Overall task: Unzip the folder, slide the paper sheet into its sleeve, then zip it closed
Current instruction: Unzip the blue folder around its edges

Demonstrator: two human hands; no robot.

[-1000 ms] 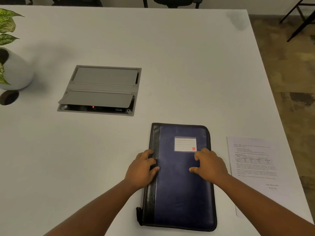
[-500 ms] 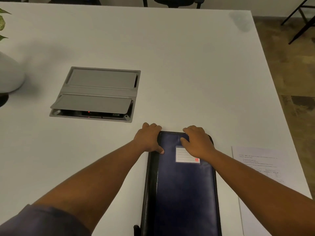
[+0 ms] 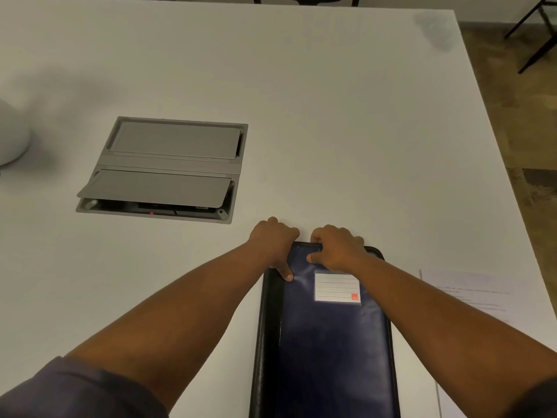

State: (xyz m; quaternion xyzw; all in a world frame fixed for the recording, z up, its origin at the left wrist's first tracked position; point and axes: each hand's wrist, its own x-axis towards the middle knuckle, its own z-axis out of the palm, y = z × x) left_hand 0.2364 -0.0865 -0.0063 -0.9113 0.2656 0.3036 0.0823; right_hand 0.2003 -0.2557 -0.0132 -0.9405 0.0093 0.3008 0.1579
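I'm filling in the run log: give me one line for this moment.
stage: unzip start | folder: closed, flat | left hand: far-left corner | right hand: far edge | paper sheet: right of folder

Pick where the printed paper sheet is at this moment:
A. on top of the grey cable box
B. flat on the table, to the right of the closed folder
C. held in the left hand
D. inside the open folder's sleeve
B: the paper sheet lies flat on the table to the right of the folder, which is still closed, with the left hand and the right hand at its far edge.
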